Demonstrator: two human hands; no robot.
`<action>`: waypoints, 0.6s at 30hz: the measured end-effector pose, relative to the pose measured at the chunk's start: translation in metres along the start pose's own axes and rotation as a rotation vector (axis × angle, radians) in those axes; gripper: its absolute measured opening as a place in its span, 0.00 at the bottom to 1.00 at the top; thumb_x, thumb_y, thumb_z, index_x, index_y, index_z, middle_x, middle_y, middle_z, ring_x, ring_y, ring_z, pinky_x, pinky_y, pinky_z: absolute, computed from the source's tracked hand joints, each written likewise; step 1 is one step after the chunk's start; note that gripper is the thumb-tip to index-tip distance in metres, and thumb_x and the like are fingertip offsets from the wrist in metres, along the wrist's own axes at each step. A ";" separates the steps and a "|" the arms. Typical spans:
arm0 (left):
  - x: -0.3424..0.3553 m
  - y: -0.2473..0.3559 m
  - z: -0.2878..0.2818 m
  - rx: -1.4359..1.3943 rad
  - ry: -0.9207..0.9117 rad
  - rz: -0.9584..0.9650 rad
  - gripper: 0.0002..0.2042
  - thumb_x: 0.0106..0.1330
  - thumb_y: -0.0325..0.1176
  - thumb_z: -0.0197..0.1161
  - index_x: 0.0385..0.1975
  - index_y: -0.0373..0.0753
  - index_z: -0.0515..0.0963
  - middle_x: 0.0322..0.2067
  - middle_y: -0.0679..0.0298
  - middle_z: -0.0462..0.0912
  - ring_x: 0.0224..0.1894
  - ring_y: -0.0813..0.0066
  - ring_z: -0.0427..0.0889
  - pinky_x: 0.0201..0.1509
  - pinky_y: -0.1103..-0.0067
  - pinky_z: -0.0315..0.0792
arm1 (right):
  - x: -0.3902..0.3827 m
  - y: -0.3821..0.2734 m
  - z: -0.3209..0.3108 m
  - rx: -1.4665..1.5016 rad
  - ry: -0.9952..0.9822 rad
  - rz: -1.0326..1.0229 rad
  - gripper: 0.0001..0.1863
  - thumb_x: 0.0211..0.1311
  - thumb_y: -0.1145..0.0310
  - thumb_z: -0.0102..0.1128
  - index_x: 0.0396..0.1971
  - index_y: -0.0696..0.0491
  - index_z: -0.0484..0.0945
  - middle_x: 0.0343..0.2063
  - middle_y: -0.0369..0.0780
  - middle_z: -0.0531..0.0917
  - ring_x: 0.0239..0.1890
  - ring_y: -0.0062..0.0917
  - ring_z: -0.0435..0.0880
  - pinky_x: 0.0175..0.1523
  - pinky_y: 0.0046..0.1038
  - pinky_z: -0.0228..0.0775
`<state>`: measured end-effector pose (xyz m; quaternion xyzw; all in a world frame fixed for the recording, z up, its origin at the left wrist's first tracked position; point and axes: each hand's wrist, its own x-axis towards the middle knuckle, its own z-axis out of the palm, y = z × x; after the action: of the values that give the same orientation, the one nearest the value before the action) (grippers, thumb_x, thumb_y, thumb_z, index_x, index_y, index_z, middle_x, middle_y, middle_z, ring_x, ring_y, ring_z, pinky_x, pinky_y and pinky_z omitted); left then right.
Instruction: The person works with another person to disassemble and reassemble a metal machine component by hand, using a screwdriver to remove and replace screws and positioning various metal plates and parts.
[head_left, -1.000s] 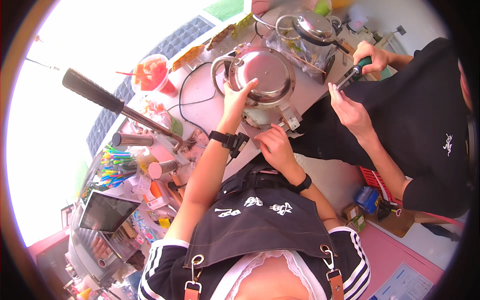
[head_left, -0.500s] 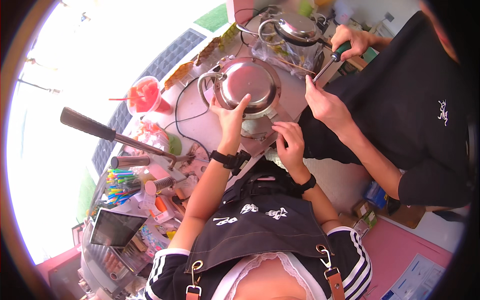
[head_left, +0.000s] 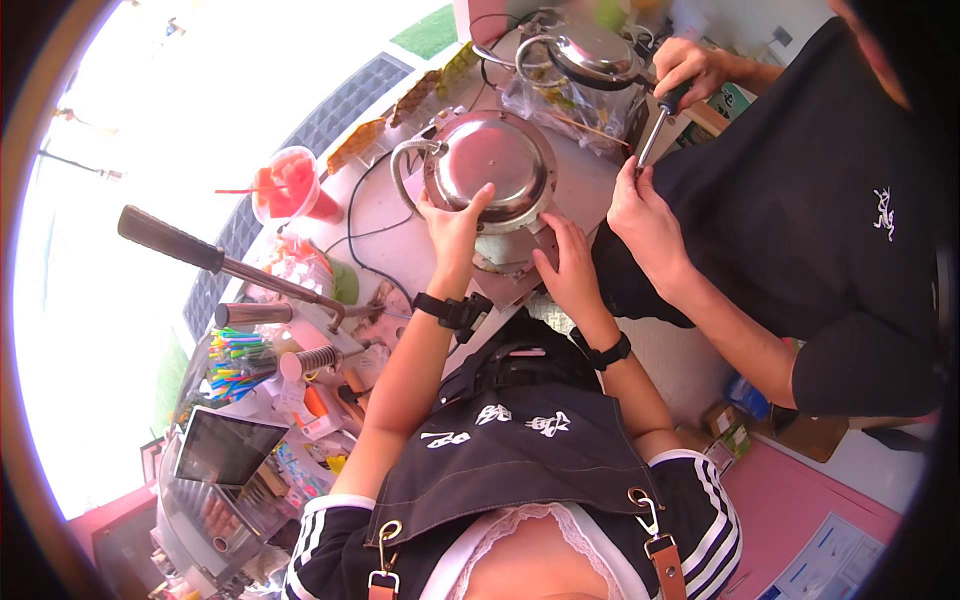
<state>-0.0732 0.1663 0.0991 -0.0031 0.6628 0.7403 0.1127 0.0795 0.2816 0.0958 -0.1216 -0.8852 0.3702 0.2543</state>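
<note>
A round, shiny steel waffle maker (head_left: 495,165) sits tilted on the counter, with a curved metal-sheathed cable (head_left: 398,175) at its left. My left hand (head_left: 452,235) grips its near left rim, the thumb on the domed lid and the fingers partly hidden at the side. Below the dome shows its silver base (head_left: 505,252). My right hand (head_left: 572,275) touches the right side of the rim and base, thumb and fingers apart. On the right, a co-worker's hands hold a screwdriver (head_left: 655,135) with a dark handle, its tip at the fingers of one hand.
A second round iron (head_left: 595,55) stands at the back beside a clear plastic bag (head_left: 570,110). On the left are a cup of red fruit (head_left: 290,190), a long-handled lever press (head_left: 170,240), straws (head_left: 240,360) and a dark screen (head_left: 228,445). A black cable (head_left: 360,265) crosses the counter.
My right hand has moved up, its fingertips going from the base's near edge to the rim. My left hand stays on the waffle maker. The co-worker's screwdriver stands steeper.
</note>
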 end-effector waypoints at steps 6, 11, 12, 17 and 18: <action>0.005 0.012 -0.012 0.009 -0.078 -0.181 0.33 0.58 0.44 0.76 0.57 0.36 0.66 0.39 0.59 0.81 0.31 0.77 0.82 0.31 0.81 0.79 | -0.015 -0.010 -0.001 -0.149 -0.018 -0.067 0.32 0.53 0.73 0.65 0.60 0.55 0.68 0.62 0.50 0.69 0.62 0.49 0.68 0.67 0.46 0.58; 0.011 0.012 -0.017 -0.056 -0.183 -0.275 0.33 0.56 0.44 0.77 0.58 0.39 0.68 0.37 0.63 0.80 0.29 0.78 0.83 0.24 0.81 0.76 | -0.026 -0.011 -0.004 -0.175 -0.068 -0.034 0.34 0.53 0.74 0.65 0.62 0.54 0.67 0.65 0.49 0.66 0.65 0.48 0.65 0.69 0.46 0.56; 0.011 0.012 -0.016 -0.053 -0.183 -0.245 0.33 0.56 0.44 0.77 0.57 0.38 0.68 0.36 0.63 0.81 0.29 0.77 0.83 0.25 0.81 0.77 | -0.027 -0.011 -0.004 -0.177 -0.075 -0.022 0.34 0.53 0.74 0.65 0.63 0.54 0.67 0.66 0.50 0.65 0.66 0.47 0.64 0.69 0.45 0.56; 0.015 -0.022 -0.017 -0.320 -0.198 -0.383 0.25 0.58 0.43 0.76 0.48 0.34 0.74 0.36 0.61 0.82 0.30 0.70 0.85 0.26 0.77 0.79 | -0.029 -0.012 -0.005 -0.182 -0.075 -0.040 0.35 0.53 0.74 0.65 0.64 0.55 0.66 0.66 0.49 0.66 0.67 0.47 0.63 0.72 0.46 0.53; 0.014 -0.026 -0.020 -0.261 -0.086 -0.548 0.20 0.60 0.39 0.75 0.45 0.35 0.76 0.38 0.59 0.83 0.30 0.68 0.85 0.27 0.75 0.81 | -0.028 -0.011 -0.005 -0.186 -0.081 -0.057 0.35 0.53 0.74 0.65 0.64 0.55 0.66 0.67 0.49 0.65 0.68 0.47 0.63 0.73 0.47 0.52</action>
<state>-0.0852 0.1511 0.0686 -0.1648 0.5313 0.7607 0.3346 0.1055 0.2660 0.0966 -0.1044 -0.9284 0.2836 0.2164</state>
